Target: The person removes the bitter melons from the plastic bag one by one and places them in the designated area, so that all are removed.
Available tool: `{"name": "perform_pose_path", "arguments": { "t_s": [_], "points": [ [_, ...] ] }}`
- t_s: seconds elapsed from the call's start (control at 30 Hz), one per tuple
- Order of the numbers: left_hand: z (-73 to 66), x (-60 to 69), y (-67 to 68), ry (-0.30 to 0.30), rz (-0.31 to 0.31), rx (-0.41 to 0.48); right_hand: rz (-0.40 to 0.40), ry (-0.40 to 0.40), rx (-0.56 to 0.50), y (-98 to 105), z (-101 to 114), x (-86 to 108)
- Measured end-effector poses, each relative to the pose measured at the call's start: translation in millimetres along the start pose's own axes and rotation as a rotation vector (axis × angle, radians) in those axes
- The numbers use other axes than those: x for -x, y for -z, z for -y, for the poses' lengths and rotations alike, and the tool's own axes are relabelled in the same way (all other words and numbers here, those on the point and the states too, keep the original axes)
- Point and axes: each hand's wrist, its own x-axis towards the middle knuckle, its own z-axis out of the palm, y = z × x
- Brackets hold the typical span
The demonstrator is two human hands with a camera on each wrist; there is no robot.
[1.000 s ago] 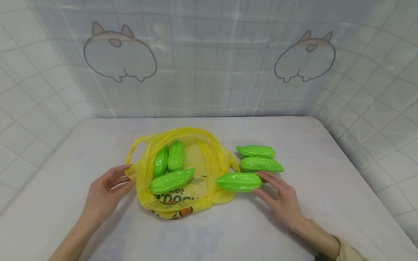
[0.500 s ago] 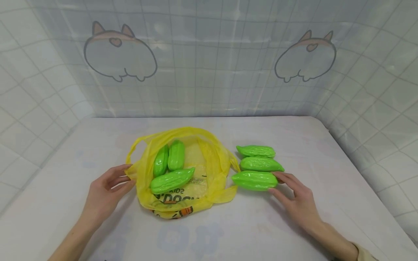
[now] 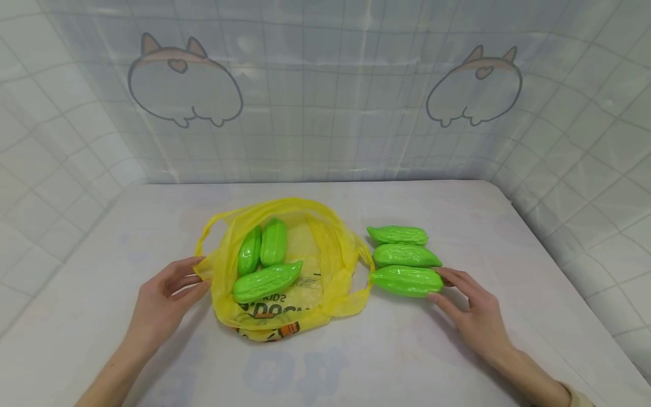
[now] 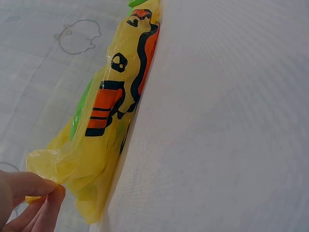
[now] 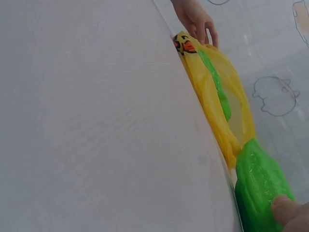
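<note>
Two hands are at work in my feed. On the right, the thumb and fingers of the right hand [image 3: 465,314] pinch the blunt end of the near bitter melon [image 3: 407,281]; whether it bears on the bench [image 3: 376,350] or sits just off it, I can't tell. Over on the left, the left hand [image 3: 168,294] pinches the edge of the yellow plastic bag [image 3: 333,294], whose mouth gapes toward me.

Just beyond the held one, the middle melon [image 3: 402,256] and the far melon [image 3: 399,235] lie side by side, no hand on them. Inside the bag I count three more: the left melon [image 3: 249,251] and the upper melon [image 3: 274,243] together, the slanted melon [image 3: 268,282] across in front. With three in and three out, I'd judge the work about half done.

The bag's right handle loop [image 3: 368,265] reaches the held melon's tip; I can't make out contact, but I'd treat it as a snag risk. The bag's right half shows bare plastic, so there's room within. I also have wide bench right of the row and in front; the rear edge meets the gridded backdrop [image 3: 325,141], well behind everything.
</note>
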Motion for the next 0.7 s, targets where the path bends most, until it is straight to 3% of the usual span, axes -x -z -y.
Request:
{"name": "perform_pose_path", "arguments": {
  "t_s": [0.3, 0.7],
  "points": [
    [-0.4, 0.4, 0.5, 0.007, -0.005, 0.001, 0.017, -0.032, -0.047, 7.5, -3.5, 1.2],
    [0.3, -0.5, 1.4, 0.010, 0.000, -0.006, 0.090, -0.129, 0.068, 9.3, -3.5, 2.2]
  ]
}}
